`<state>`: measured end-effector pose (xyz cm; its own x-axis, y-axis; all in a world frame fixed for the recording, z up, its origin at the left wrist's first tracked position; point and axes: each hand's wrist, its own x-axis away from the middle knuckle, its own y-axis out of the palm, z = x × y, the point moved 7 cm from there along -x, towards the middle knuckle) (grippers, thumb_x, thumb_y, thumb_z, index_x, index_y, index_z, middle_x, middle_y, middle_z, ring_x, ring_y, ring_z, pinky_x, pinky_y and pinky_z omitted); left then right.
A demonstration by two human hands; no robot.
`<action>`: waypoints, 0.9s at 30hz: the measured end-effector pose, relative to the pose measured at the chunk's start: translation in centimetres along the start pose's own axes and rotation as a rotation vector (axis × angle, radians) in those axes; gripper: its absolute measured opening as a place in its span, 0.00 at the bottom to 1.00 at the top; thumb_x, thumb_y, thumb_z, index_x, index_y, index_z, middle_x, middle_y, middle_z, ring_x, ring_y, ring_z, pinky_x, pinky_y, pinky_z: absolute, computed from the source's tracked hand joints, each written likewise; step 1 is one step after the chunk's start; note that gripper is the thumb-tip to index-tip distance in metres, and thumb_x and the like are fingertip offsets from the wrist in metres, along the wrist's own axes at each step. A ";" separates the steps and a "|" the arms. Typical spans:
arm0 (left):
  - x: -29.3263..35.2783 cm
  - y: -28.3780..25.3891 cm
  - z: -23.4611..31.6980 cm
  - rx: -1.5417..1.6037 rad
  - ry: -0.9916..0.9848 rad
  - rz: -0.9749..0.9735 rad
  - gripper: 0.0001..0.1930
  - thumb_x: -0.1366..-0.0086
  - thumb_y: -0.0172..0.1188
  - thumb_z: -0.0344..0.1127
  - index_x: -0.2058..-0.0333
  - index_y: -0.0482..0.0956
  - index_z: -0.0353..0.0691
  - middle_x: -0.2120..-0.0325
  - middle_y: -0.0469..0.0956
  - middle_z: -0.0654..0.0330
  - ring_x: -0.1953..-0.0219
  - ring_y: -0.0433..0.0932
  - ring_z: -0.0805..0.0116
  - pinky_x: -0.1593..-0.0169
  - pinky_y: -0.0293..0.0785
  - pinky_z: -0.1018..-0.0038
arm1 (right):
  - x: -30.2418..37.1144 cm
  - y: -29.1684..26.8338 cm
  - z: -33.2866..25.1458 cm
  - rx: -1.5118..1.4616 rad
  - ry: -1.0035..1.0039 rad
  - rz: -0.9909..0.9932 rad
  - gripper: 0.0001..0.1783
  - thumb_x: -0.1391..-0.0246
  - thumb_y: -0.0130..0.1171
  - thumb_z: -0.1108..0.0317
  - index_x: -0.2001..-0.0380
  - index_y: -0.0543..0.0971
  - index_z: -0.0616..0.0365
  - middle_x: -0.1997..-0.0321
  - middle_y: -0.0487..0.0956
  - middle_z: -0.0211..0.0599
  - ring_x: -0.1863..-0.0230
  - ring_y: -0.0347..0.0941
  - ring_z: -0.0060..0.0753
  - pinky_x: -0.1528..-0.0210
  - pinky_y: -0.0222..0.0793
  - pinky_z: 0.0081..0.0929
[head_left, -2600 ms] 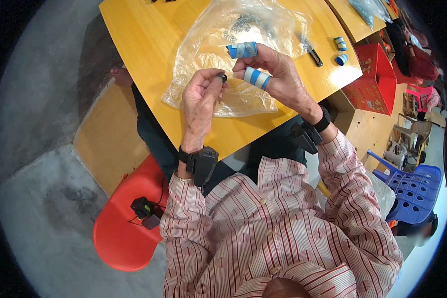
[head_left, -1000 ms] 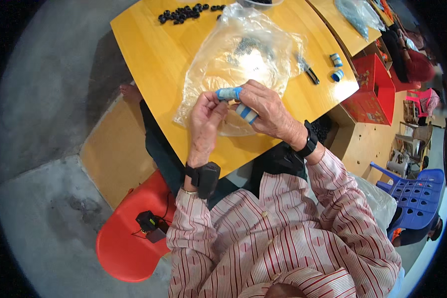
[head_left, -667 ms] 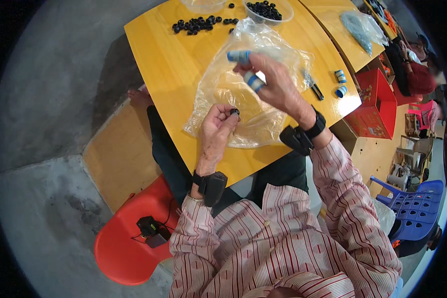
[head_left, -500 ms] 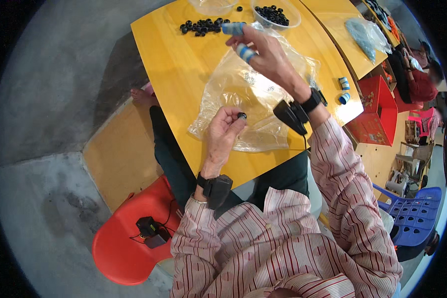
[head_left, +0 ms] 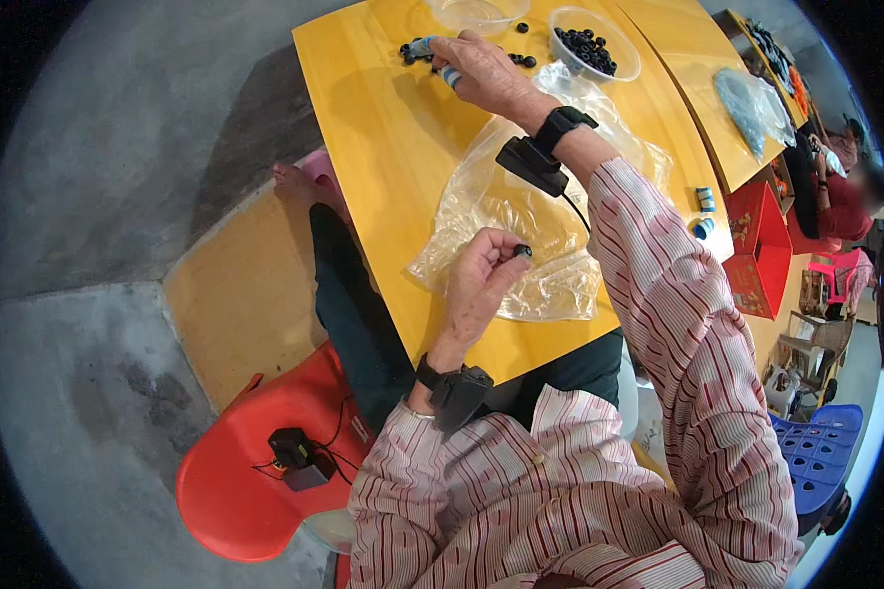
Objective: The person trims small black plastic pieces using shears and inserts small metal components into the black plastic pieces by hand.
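Observation:
My left hand (head_left: 478, 283) pinches a small round black piece (head_left: 524, 251) between thumb and fingertips, above a crumpled clear plastic bag (head_left: 462, 221) on the yellow table (head_left: 363, 128). Farther off, my right hand (head_left: 491, 77) reaches over a scatter of loose black pieces (head_left: 526, 61) and hides part of them. Its fingers are apart, and two digits are wrapped in blue-and-white tape. Whether those fingertips touch a piece cannot be made out. Each wrist wears a black strap with a dark device.
At the far edge stand a clear bowl (head_left: 632, 59) of black pieces and another clear bowl (head_left: 478, 14). Blue-and-white rolls (head_left: 705, 199) lie by the right edge, near a red box (head_left: 762, 257). A red chair (head_left: 231, 481) is at left. Other people sit far right.
My right hand has moved left and away from me, over the scattered black pieces. The left hand keeps its black piece. The whole view has shifted slightly.

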<state>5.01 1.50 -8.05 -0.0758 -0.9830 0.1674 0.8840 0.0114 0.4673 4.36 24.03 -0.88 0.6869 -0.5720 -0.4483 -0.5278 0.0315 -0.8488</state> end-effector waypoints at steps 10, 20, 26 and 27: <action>0.0 -0.2 -0.5 0.006 -0.015 -0.006 0.10 0.40 0.55 0.22 0.59 0.70 0.36 0.66 0.73 0.64 0.65 0.72 0.79 0.61 0.68 0.85 | -0.4 2.4 -1.0 0.267 -0.112 -0.042 0.21 0.61 0.53 0.81 0.58 0.72 0.56 0.62 0.76 0.34 0.53 0.69 0.41 0.54 0.66 0.36; 0.1 -0.2 -0.5 0.067 -0.016 0.001 0.10 0.40 0.56 0.24 0.59 0.70 0.36 0.68 0.73 0.65 0.66 0.72 0.80 0.60 0.67 0.85 | 1.2 -1.2 -3.6 0.055 -0.180 -0.013 0.20 0.59 0.52 0.81 0.59 0.73 0.56 0.63 0.73 0.37 0.56 0.70 0.44 0.58 0.68 0.36; -0.3 0.2 -0.2 0.082 -0.029 0.025 0.10 0.40 0.57 0.25 0.59 0.72 0.37 0.70 0.73 0.66 0.70 0.69 0.82 0.67 0.63 0.87 | 8.3 -8.2 -4.9 -0.363 0.178 -0.048 0.22 0.54 0.56 0.75 0.52 0.71 0.57 0.65 0.76 0.40 0.67 0.74 0.36 0.62 0.70 0.28; -0.3 -0.1 -0.1 0.082 -0.002 0.029 0.10 0.40 0.57 0.25 0.59 0.72 0.37 0.70 0.73 0.67 0.71 0.69 0.83 0.68 0.62 0.87 | 9.8 -8.3 -4.7 -0.466 0.250 -0.069 0.19 0.49 0.56 0.72 0.51 0.71 0.59 0.66 0.76 0.36 0.68 0.73 0.25 0.61 0.69 0.22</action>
<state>5.04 1.75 -8.23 -0.0516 -0.9816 0.1839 0.8451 0.0552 0.5318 13.15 14.32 3.11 0.6179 -0.7397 -0.2664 -0.6905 -0.3485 -0.6338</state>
